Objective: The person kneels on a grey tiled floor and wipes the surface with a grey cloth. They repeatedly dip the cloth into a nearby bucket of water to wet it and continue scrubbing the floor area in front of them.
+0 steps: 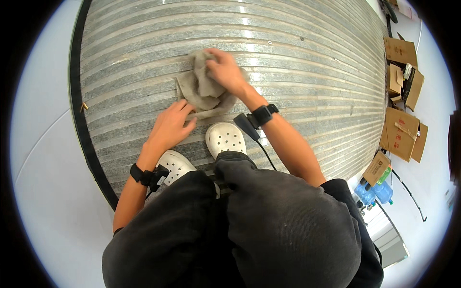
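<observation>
A crumpled grey-brown cloth point(206, 89) lies bunched on the ribbed grey surface point(297, 91) in front of my shoes. My right hand point(225, 72) is closed on the upper part of it, with the fingers curled into the folds. At the cloth's lower left edge is my left hand point(169, 126), its fingers partly bent and the thumb held apart. The fingertips there reach the cloth's border, and no firm hold on it shows. Each wrist wears a black strap with a small device, the right one point(262, 115) trailing a cable.
White clogs point(225, 139) with holes stand close below the cloth. A black edge strip point(77, 91) bounds the ribbed surface on the left, with a small brass-coloured piece point(84, 106) beside it. Cardboard boxes point(399, 133) and blue water jugs point(382, 192) stand along the right.
</observation>
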`<state>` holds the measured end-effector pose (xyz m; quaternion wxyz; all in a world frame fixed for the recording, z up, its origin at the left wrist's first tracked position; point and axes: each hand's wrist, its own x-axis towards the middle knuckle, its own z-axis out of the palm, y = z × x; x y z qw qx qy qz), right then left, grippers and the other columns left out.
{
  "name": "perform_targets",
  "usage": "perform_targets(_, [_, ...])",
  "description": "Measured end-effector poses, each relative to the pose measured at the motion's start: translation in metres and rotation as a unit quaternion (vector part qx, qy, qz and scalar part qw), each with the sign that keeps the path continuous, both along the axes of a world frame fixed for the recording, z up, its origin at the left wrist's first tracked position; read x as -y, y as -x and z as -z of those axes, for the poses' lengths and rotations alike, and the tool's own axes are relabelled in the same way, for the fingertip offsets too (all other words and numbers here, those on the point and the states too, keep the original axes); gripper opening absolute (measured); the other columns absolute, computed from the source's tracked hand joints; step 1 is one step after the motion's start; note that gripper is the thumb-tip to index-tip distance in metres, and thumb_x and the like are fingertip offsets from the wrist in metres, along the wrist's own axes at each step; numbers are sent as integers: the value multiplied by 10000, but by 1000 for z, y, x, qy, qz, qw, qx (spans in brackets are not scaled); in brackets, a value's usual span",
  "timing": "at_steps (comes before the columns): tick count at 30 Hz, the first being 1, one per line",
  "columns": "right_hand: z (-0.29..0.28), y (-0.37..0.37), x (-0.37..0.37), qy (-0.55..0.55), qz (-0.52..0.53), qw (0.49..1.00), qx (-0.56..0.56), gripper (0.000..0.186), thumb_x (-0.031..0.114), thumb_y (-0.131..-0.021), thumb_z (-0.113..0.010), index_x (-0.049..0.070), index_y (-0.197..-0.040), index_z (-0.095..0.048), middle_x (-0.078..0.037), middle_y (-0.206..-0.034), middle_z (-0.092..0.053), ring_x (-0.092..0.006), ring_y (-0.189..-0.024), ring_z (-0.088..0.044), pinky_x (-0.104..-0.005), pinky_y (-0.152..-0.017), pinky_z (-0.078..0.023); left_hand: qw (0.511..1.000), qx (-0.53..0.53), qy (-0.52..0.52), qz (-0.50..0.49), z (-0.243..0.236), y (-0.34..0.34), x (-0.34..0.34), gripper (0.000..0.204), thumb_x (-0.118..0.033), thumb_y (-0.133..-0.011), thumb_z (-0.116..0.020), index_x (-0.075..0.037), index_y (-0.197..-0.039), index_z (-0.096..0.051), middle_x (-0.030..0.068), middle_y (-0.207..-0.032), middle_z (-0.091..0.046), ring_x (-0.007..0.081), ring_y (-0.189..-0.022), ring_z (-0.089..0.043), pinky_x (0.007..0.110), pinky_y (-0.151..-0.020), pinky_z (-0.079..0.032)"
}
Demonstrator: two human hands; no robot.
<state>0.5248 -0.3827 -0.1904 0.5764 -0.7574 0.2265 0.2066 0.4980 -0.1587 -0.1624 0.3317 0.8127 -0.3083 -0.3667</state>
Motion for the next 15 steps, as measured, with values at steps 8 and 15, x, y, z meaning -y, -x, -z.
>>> perform_targets(8, [24, 13, 115, 384, 252, 877, 141, 433, 68, -880, -481, -104, -1276, -520, -298, -1205, -612, -442, -1134, -581, -481, -976, -442, 980, 182, 77, -12, 53, -1, 76, 483, -117, -838, -694, -61, -1291, -535, 166, -1308, -505, 345, -1167, -511, 437, -931, -470])
perform_targets(15, [76, 13, 114, 534, 116, 836, 52, 362, 140, -857, -569, -47, -1164, -601, -292, -1146, -605, -451, -1057, -565, -499, -921, -432, 986, 152, 67, -9, 63, -9, 89, 462, 1, -809, -631, -82, -1260, -568, 117, -1249, -525, 317, -1154, -516, 428, -902, -489])
